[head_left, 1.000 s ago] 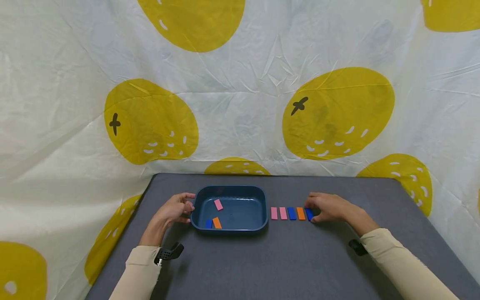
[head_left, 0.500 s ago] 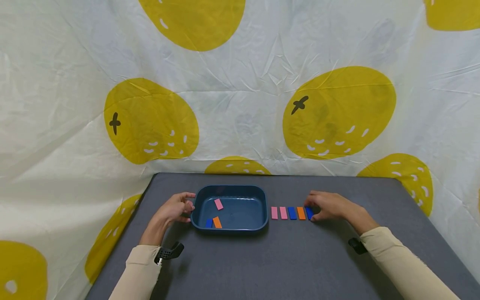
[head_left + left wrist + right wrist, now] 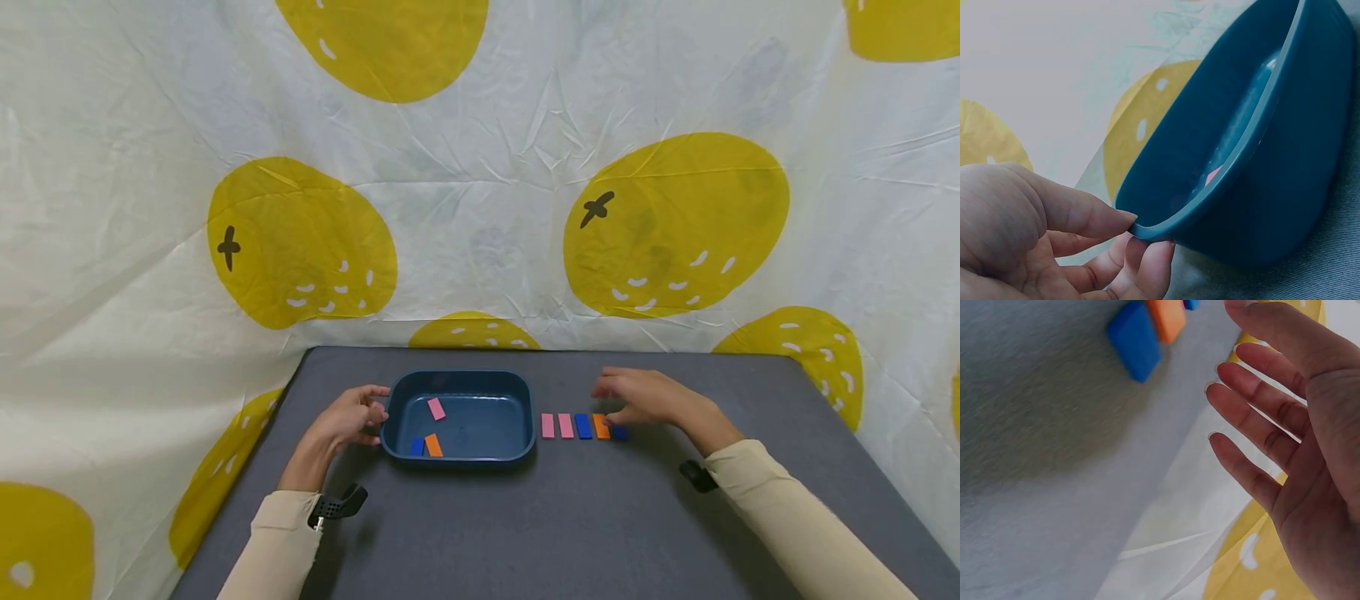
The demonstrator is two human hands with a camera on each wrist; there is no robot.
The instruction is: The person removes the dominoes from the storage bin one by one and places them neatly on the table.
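Observation:
My left hand pinches the left rim of a dark blue plastic tray, thumb on one side and fingers beneath in the left wrist view. In the tray lie a pink tile, an orange tile and a blue tile. Above the right end of a tile row hovers my right hand, holding nothing, its fingers spread in the right wrist view. It partly covers the row's end blue tile. Left of that stand an orange tile, a blue tile and two pink tiles.
A grey cloth-covered table bears the tray and the row. Behind it and along its left side hangs a white curtain with yellow fruit prints. The row begins just right of the tray.
My right hand has let go of the end blue tile and lifted up and to the left. That tile stays in the row. The left hand and tray have not moved.

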